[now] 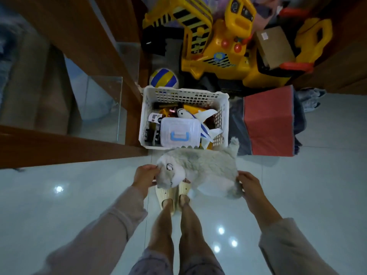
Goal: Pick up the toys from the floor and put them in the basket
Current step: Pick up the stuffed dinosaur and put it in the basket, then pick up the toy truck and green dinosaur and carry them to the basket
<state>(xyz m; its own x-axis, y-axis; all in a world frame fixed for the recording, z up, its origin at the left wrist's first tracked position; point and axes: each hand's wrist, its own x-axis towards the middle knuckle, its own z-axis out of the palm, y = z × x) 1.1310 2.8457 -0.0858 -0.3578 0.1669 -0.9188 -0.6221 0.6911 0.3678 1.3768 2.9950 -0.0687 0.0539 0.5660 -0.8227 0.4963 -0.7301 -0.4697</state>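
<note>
A large grey-and-white plush animal (200, 167) hangs in the air above my feet, just in front of the basket's near rim. My left hand (146, 175) grips its head end. My right hand (249, 185) grips its rear end. The white slotted basket (146, 108) stands on the floor ahead. Inside it lie a clear plastic case with a blue latch (179, 132), a white toy airplane (206, 124) and several darker toys. The plush covers the basket's near edge.
A big yellow ride-on excavator (216, 42) stands behind the basket, with a cardboard box (274, 46) on it. A blue-and-yellow ball (163, 78) lies at the basket's far left. A red folded cushion (270, 122) sits to the right. Wooden railing with glass (103, 62) runs along the left.
</note>
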